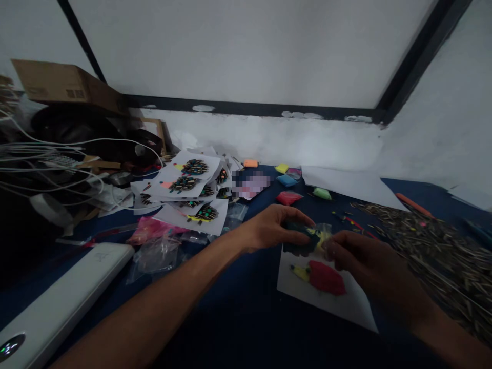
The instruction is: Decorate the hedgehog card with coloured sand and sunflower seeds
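My left hand reaches in from the left, its thumb and fingers closed on one side of a small clear plastic bag with something yellow in it. At the bag's other side my right hand pinches with thumb and fingertips; blur hides the exact grip. Below the hands lies a white paper sheet, partly covered by my right hand and its dark shadow. On the sheet sits a flat modelling clay shape with a red body and a yellow pointed end with small dark dots.
Sheets with seed-covered animal shapes are piled at the left. Clay packs in red, blue and green lie beyond my hands. Loose striped seeds spread at the right. A white power bank lies front left.
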A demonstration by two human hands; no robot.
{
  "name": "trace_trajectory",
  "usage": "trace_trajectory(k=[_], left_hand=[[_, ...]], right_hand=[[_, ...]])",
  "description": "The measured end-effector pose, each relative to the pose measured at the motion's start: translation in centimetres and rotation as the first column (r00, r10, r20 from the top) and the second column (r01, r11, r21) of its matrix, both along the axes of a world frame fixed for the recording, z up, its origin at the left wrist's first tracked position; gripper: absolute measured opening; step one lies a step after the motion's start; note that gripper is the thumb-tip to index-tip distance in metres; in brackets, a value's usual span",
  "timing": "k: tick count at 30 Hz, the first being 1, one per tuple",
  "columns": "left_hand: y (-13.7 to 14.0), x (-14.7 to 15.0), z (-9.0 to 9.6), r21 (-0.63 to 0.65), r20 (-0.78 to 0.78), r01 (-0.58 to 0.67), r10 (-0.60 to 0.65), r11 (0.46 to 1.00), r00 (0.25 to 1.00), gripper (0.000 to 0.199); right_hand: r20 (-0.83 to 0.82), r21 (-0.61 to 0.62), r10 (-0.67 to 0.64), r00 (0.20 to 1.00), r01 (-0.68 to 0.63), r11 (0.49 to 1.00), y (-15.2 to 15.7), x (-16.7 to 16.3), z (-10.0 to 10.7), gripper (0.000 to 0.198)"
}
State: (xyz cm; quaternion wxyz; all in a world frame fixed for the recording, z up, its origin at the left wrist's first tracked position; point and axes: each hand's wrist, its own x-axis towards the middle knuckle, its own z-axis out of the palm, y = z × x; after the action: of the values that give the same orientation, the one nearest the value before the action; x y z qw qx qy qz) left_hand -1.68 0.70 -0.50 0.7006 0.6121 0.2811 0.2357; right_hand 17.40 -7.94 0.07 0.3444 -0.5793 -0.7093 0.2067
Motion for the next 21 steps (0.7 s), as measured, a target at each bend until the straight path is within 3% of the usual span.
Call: trace_trajectory(k=[4, 8, 11, 15, 21], left_hand=[[0.1, -0.1, -0.2, 0.014, -0.001, -0.013, 0.013, 1.0, 1.0, 0.025], [0.0, 0.0, -0.4, 0.008, -0.002, -0.002, 0.002, 1.0, 1.0, 0.025], [-0.1, 0.1, -0.5, -0.048, 0.024, 0.035, -0.034, 0.998, 0.999, 0.023], [-0.5, 0.2, -0.5, -0.138, 0.049, 0.096, -0.09, 0.986, 0.995, 0.019], [-0.9, 0.7, -0.2, -0.101, 0.004, 0.055, -0.055, 0.993, 0.999, 0.022]], right_hand=[[0.027, 0.133, -0.085, 0.996, 0.081, 0.988, -0.2, 0.1, -0.2, 0.016], [0.042, 0.233, -0.029, 0.999, 0.018, 0.972, -0.3, 0.1, -0.3, 0.016], [0.057, 0.26, 0.007, 0.998, -0.022, 0.965, -0.3, 0.0, -0.4, 0.017], [0.02, 0.256, -0.033, 0.999, 0.027, 0.966, -0.4, -0.1, -0.5, 0.014], [0.112, 0.287, 0.002, 0.994, -0.035, 0.957, -0.2, 0.4, -0.6, 0.021]])
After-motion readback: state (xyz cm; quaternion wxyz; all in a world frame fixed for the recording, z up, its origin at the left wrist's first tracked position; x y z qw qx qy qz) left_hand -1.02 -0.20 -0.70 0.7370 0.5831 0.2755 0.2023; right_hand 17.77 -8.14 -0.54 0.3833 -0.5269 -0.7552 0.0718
